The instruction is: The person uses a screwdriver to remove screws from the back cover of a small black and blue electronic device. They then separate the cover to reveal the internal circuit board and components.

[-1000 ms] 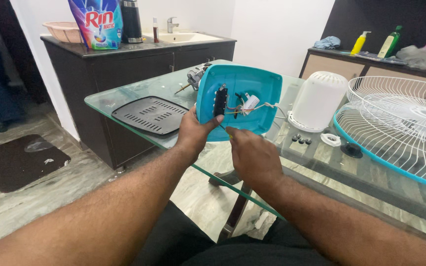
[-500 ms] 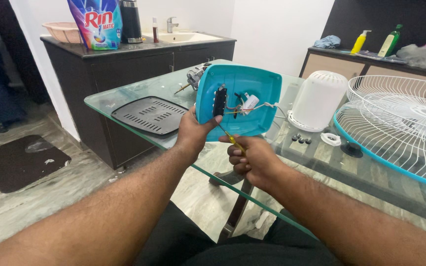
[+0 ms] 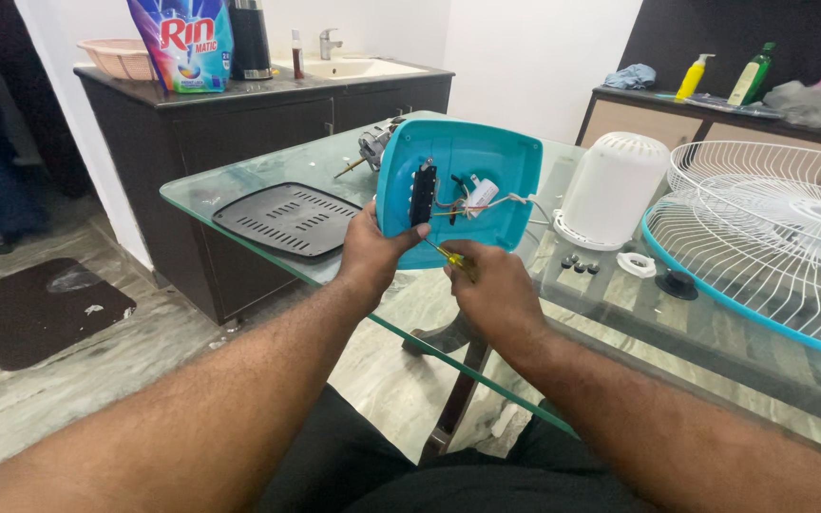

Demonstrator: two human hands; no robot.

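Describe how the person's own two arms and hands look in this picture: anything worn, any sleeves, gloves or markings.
Both forearms are bare right to the bottom edge of the head view, with no sleeves showing. The left hand and the right hand wear no gloves. No watch, ring, band or marking shows on either; fine hair covers both forearms.

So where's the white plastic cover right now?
The white cover stands on the glass table, right of the blue housing, beside the fan grille.

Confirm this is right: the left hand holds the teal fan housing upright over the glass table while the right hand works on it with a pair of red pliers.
Wrong tool. In the head view the right hand grips a yellow-handled screwdriver, not red pliers. The left hand does hold the teal fan housing upright over the glass table.
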